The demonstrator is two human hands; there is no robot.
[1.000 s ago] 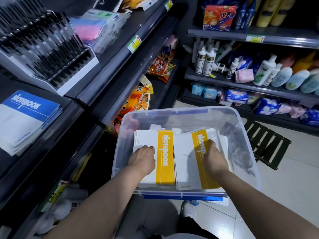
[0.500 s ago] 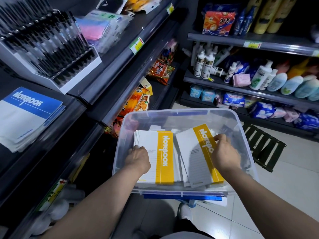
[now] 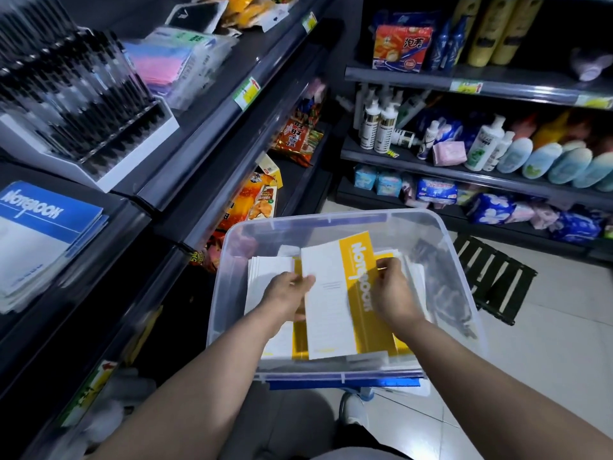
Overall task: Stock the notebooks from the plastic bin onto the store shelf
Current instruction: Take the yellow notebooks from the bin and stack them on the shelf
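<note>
Two bare hands over one clear plastic bin, left hand and right hand each pinching an edge of one yellow notebook lifted above the remaining notebooks in the bin, one blue notebook stack on the shelf at left

A clear plastic bin was set before the dark store shelf, which ran along its left. White-and-yellow notebooks were stacked inside the bin. A pile of white-and-blue notebooks was laid on the shelf, with a white pen rack placed behind it.
</note>
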